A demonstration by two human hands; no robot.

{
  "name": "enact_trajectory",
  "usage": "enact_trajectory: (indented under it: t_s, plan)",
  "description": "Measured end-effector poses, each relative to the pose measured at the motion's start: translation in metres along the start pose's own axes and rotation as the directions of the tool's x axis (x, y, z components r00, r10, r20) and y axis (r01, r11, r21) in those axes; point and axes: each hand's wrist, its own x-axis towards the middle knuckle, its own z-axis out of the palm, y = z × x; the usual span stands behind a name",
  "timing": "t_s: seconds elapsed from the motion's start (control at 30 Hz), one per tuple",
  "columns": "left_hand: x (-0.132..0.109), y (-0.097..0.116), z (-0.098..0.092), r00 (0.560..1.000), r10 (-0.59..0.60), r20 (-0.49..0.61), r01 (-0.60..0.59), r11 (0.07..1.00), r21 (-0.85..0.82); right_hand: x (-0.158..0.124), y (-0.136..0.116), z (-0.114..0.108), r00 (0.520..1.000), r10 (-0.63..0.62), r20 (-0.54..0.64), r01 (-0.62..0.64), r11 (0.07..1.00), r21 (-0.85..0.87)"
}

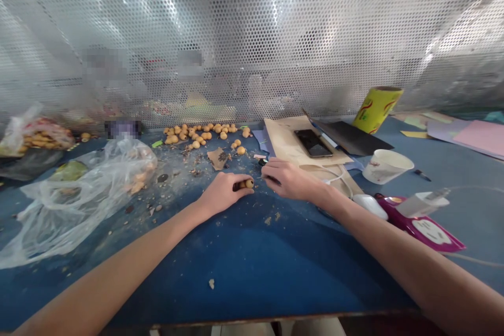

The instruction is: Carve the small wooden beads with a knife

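Just left of the middle, my left hand [224,191] grips a small tan bottle gourd [248,184] between thumb and fingers. The gourd's end, with a dark spot on it, points right toward my other hand. My right hand [285,178] is closed around a small dark tool [263,161]. Only a black end of it shows above the fingers, so its kind is hidden. A short gap separates the two hands. Beyond them, several more small tan gourds [195,136] lie scattered on the blue table [244,262], near a torn brown scrap [218,158].
A clear plastic bag [74,210] and another filled bag [43,139] lie left. On the right are a phone [313,143] on brown paper, a paper cup [388,168], a yellow tube [378,110], a white charger [423,203] and a magenta packet [437,233]. A perforated metal screen [252,37] stands behind.
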Motion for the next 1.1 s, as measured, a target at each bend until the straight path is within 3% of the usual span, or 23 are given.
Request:
enact_trajectory:
  t_s: [0.17,0.5,0.73,1.1]
  plan:
    - [0.0,0.003,0.001,1.0,0.004,-0.017,-0.003,0.999,0.043,-0.005,0.004,-0.01,1.0,-0.007,-0.005,0.008,0.997,0.078]
    - [-0.002,0.004,0.003,1.0,0.013,-0.029,-0.009,0.993,0.121,-0.003,-0.003,0.01,0.999,0.017,-0.036,-0.014,0.997,0.073]
    - [-0.001,0.005,0.003,1.0,0.013,-0.025,-0.009,0.988,0.151,-0.001,-0.004,0.009,1.0,0.023,0.013,-0.024,0.993,0.119]
    - [-0.002,0.005,0.003,1.0,0.002,-0.016,0.0,0.993,0.119,-0.003,-0.011,0.004,0.982,0.162,0.092,-0.178,0.962,0.207]
